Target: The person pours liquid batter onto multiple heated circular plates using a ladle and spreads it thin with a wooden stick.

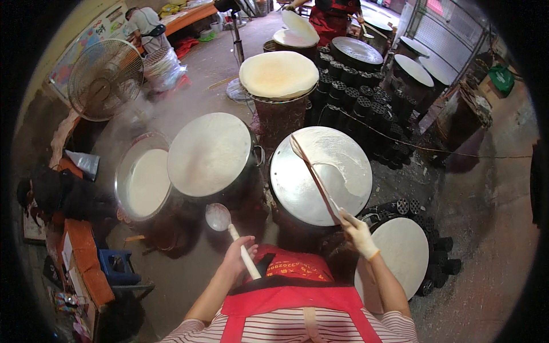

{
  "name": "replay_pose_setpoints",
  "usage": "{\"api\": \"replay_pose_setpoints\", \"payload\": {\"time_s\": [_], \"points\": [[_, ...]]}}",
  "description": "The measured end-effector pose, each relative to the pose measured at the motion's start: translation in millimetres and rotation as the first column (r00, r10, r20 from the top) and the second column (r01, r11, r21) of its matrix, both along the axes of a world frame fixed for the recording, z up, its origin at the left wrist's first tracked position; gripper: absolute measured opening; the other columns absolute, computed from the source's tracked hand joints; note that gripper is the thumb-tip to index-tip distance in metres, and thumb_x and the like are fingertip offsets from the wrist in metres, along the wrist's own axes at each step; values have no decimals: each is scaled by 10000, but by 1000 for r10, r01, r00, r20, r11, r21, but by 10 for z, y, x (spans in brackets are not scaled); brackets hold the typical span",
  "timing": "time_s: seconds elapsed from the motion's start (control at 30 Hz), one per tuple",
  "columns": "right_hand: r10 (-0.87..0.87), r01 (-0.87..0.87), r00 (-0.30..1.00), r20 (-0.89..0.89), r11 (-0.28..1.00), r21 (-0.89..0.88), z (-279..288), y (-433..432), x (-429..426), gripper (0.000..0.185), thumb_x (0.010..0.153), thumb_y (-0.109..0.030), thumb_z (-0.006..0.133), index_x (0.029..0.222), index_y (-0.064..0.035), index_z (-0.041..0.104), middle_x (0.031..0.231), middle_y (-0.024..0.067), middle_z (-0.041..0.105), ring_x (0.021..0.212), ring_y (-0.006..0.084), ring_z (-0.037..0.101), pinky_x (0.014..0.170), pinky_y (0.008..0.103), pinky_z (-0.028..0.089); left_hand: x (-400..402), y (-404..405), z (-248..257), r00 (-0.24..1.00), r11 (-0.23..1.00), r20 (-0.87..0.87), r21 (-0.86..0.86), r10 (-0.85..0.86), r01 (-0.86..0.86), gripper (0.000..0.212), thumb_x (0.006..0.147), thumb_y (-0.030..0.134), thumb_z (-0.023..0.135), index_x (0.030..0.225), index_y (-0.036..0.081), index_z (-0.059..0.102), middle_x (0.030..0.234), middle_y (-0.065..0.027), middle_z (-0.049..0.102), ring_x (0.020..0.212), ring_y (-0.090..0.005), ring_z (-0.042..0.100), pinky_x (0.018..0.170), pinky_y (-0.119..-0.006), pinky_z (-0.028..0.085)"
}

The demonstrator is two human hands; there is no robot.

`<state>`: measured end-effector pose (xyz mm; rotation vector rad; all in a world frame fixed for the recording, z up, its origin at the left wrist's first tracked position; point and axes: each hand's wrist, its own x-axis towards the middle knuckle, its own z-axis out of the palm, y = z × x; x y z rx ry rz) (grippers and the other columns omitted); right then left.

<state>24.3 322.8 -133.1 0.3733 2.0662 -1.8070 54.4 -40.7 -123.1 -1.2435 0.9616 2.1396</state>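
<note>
My right hand (pixel 359 235), in a pale work glove, grips the handle of a long thin spreader (pixel 315 173). Its far end rests on a round metal griddle (pixel 296 195), where white batter (pixel 332 143) lies in a swirl over the far and right part. My bare left hand (pixel 239 256) holds a ladle (pixel 218 217) by its pale handle, the bowl pointing away from me. Ahead on the left stand a second griddle covered with a pale layer (pixel 209 154) and a basin (pixel 121 188) of white batter (pixel 149 182), with steam around them.
A pale round flatbread (pixel 279 75) tops a drum ahead. Perforated coal briquettes (pixel 364 103) stand beyond the griddle. Another pale-topped round (pixel 401 253) is by my right arm. A fan (pixel 105 81) and blue stool (pixel 118 266) are left. One person (pixel 332 19) lifts a flatbread; another (pixel 148 28) bends over.
</note>
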Motion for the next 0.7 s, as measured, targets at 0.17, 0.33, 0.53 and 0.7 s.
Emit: {"api": "replay_pose_setpoints", "payload": {"time_s": [0.17,0.33,0.53,0.7], "points": [[-340,338,941,1,936,95,10,312,-325,347,856,-169,509,1164,-9,516,725,22,559,579,69,457,523,202,391,180,215,29,990,990,37,-56,134,-132,189,786,132,587,926,6,570,939,-114,508,800,-211,564,643,-299,537],[48,-47,998,34,998,-35,-102,161,-574,376,859,-149,523,1205,-9,485,932,4,570,726,81,466,677,210,406,227,317,92,994,994,34,-46,101,-100,250,744,103,636,957,3,551,982,-88,460,914,-195,483,814,-292,490],[221,-220,974,56,975,-15,117,693,-451,379,840,-177,547,1174,-1,513,933,27,586,813,90,522,724,212,410,217,250,188,990,983,-11,-114,143,-144,250,750,111,636,969,10,571,974,-78,462,905,-179,474,829,-286,485],[20,-20,1000,-7,999,-34,8,570,-893,398,852,-186,529,1204,-5,481,611,-14,482,424,68,384,390,219,310,166,307,378,993,975,14,-190,121,-116,237,758,119,632,969,21,585,966,-74,461,911,-178,469,833,-291,479]]}}
